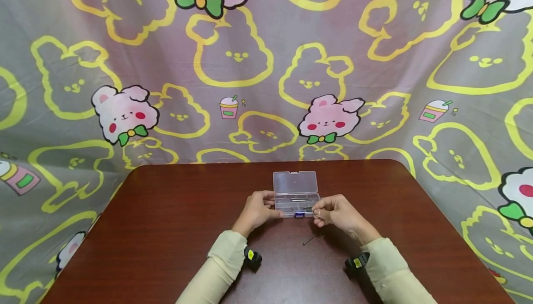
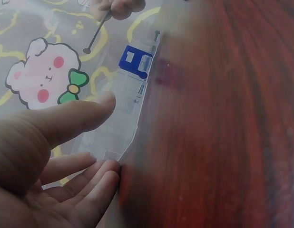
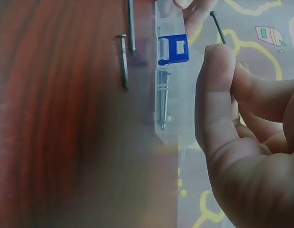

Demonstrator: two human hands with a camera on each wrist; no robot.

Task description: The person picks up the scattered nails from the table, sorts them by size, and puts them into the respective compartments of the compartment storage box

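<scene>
A clear plastic compartment box lies on the table with its lid raised at the back. A blue latch marks its front side. My left hand holds the box's left end, thumb near the front corner and fingers at the side. Between thumb and fingertips, my right hand pinches a thin metal nail above the box's right part, its head pointing left. Several nails show inside the compartments. In front of the box, loose nails lie on the table.
The dark reddish wooden table extends to both sides of the box. Behind it hangs a grey curtain with cartoon prints. A black wrist camera is strapped to the left wrist, another to the right.
</scene>
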